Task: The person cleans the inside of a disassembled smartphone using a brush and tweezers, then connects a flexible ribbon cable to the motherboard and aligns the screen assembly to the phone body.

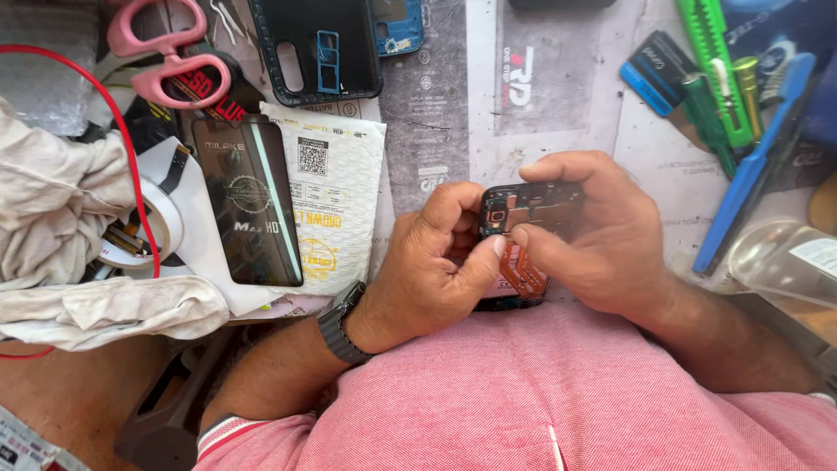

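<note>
Both hands at ctr, just above the pink shirt (558, 392): left hand (427, 270) w/ fingers curled and right hand (593, 231) grip an opened phone (523, 218) between them, thumbs pressing its exposed back. At 9 o'clock a glass screen protector (248, 201) lies on a white packet (336, 201); farther, 12 o'clock, black phone case (318, 44); 2 o'clock, green and blue tools (732, 96).

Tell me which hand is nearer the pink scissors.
Left. The left hand grips the opened phone at centre, on the side toward the pink scissors at the top left corner. The right hand is farther away.
</note>
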